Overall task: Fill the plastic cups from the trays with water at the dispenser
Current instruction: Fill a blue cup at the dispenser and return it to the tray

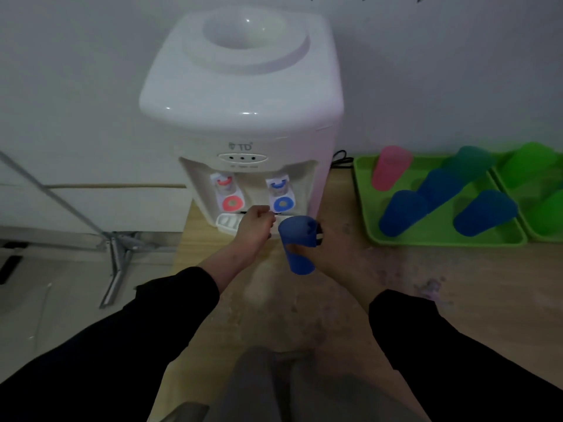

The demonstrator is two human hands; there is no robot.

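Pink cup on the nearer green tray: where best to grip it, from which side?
Probably grip the pink cup's side wall near its top, from the dispenser side: it stands upright in the tray's far corner, with blue cups close on its other side.

Logged white dispenser (243, 117) upright on counter (380, 269) against wall, red tap (232, 203) at left, blue tap (283, 204) at right, drip tray (227, 222) below. Found one translucent blue cup (297, 251) off the trays, mouth up, slightly tilted, gripped in fingers of right hand (329, 254) just before blue tap; fill level unclear. Counted five cups standing on near green tray (426, 236) right of dispenser: pink cup (390, 169), teal cup (469, 162), three blue cups (399, 214). Spotted green cups (530, 166) on second green tray (545, 237), cut by frame edge.
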